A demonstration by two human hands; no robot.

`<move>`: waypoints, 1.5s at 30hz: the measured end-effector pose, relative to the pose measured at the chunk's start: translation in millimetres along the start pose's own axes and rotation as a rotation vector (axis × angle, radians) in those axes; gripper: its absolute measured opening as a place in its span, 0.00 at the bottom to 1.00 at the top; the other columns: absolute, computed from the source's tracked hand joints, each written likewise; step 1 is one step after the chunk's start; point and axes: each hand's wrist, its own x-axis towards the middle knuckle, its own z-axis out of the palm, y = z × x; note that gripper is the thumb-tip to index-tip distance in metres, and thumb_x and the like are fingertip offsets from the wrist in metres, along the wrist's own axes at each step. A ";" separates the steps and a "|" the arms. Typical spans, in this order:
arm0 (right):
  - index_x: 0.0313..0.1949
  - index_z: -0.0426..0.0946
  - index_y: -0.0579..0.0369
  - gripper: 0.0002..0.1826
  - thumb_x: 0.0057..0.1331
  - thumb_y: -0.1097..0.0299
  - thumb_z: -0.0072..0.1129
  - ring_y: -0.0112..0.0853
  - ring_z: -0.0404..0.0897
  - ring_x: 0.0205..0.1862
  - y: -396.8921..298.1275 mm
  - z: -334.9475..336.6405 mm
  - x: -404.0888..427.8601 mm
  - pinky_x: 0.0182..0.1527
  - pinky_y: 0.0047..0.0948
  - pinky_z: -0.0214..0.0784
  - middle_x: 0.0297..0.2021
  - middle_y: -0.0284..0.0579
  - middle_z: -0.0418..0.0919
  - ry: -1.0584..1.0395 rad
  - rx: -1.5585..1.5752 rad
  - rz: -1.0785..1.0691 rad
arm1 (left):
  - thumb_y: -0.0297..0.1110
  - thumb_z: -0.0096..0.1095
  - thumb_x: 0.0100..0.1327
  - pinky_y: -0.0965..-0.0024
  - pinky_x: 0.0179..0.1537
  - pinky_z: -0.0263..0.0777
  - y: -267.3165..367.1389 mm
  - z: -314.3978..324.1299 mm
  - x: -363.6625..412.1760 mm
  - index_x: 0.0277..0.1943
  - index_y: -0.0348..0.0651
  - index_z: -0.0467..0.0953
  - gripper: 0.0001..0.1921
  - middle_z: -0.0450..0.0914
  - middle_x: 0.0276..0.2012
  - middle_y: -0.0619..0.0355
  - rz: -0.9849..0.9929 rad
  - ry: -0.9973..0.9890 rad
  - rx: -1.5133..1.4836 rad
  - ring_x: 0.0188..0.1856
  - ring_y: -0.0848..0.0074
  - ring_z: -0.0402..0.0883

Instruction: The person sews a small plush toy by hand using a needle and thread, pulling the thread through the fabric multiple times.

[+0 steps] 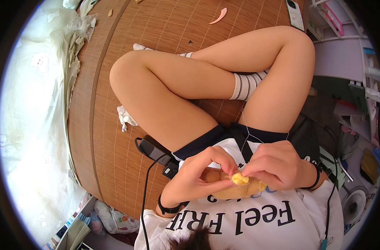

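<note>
Close to my chest, both hands are on a small soft yellow piece [240,178]. My left hand [205,175] pinches it between thumb and forefinger from the picture's left side. The fingertips of my right hand [274,165] meet it from the other side. A thin pale thread [247,132] runs loosely from near the hands over my lap and thigh. Behind and below the yellow piece is a tan, rounded object [236,191], partly hidden by my fingers; its kind is unclear. No needle can be made out.
My crossed legs rest on a bamboo mat [165,28]. A crumpled white tissue [125,118] and a black power adapter [154,151] with cables lie beside my thigh. Farther off are a pink curved piece [219,16] and a phone [295,15]. A pale curtain [37,109] hangs at the left.
</note>
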 end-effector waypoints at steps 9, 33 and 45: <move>0.34 0.77 0.54 0.12 0.49 0.74 0.67 0.30 0.73 0.22 0.6 -3.0 0.6 0.22 0.25 0.64 0.24 0.36 0.71 -0.005 -0.131 -0.044 | 0.14 0.74 0.49 0.65 0.44 0.74 0.4 0.8 -0.1 0.38 0.40 0.67 0.21 0.76 0.34 0.54 -0.035 -0.017 0.046 0.41 0.66 0.80; 0.35 0.77 0.56 0.08 0.56 0.78 0.64 0.34 0.74 0.22 6.2 0.4 -5.6 0.22 0.27 0.65 0.25 0.40 0.73 0.046 0.051 0.072 | 0.18 0.74 0.51 0.67 0.44 0.74 -3.2 -0.2 1.1 0.44 0.37 0.72 0.19 0.79 0.39 0.50 0.052 -0.040 0.126 0.44 0.67 0.80; 0.34 0.77 0.56 0.10 0.52 0.76 0.67 0.31 0.74 0.21 -1.4 -4.4 -1.3 0.21 0.26 0.65 0.23 0.38 0.71 0.044 -0.178 -0.021 | 0.13 0.66 0.55 0.68 0.44 0.75 -2.4 1.5 -0.9 0.43 0.36 0.71 0.15 0.78 0.39 0.49 0.030 -0.017 0.136 0.44 0.66 0.80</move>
